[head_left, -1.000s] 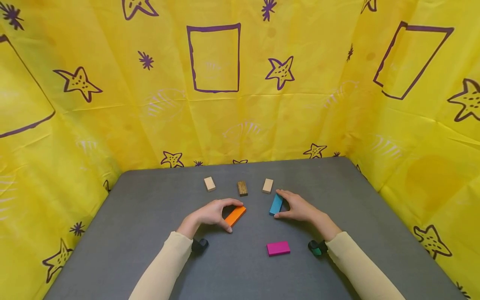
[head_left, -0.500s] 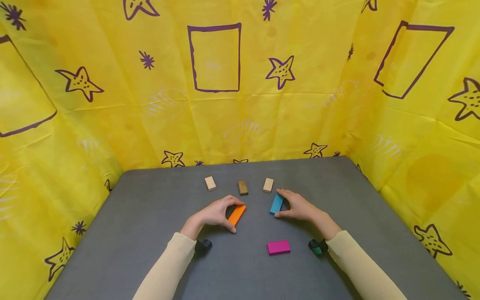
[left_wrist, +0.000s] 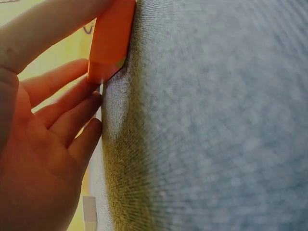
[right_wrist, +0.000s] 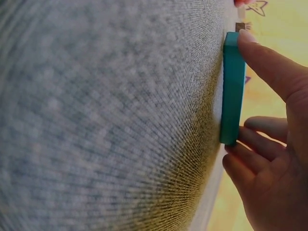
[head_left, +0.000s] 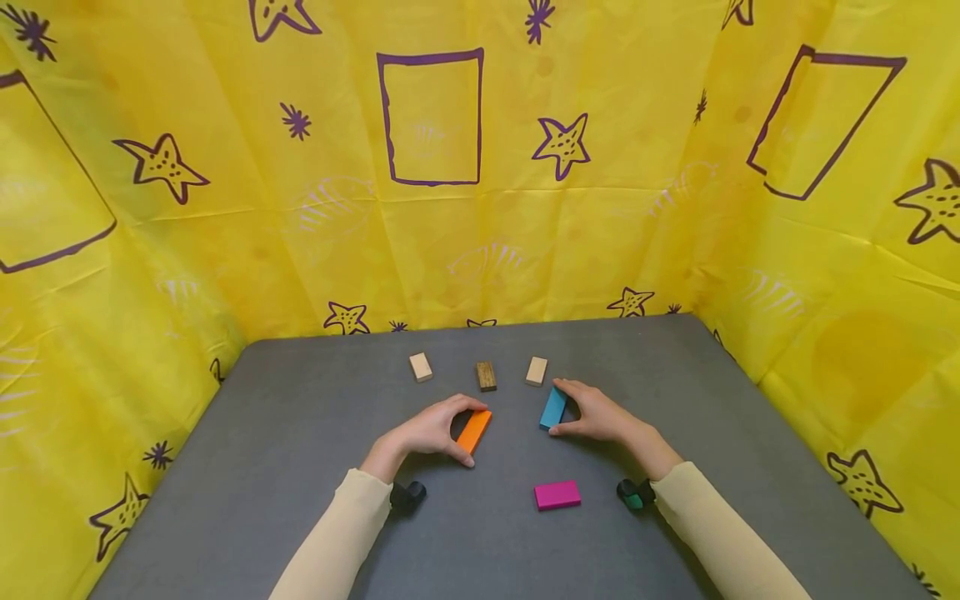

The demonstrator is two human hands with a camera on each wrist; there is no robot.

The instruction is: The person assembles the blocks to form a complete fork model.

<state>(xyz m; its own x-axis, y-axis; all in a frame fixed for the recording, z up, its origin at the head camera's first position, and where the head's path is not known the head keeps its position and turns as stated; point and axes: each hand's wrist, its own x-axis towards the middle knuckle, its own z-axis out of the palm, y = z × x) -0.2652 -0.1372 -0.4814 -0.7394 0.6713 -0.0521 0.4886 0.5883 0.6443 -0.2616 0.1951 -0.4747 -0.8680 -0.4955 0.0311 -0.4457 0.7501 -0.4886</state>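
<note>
Fingers of my left hand (head_left: 431, 429) and right hand (head_left: 596, 414) pinch a flat orange wooden block (head_left: 474, 431) and a blue wooden block (head_left: 552, 407), long axes converging away from me.

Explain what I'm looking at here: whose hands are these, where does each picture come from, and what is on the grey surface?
No machine here: a person works with two bare hands. The wide picture comes from a camera on the head, looking down at a grey table walled in by yellow cloth. The two close pictures come from cameras worn on the wrists.

The left hand grips an orange block by its ends; the left wrist view shows it close up. The right hand holds a blue block the same way, with fingers at its ends.

Lying free: a pink block near the person, and farther back two pale wooden blocks with a dark wooden block between them.
</note>
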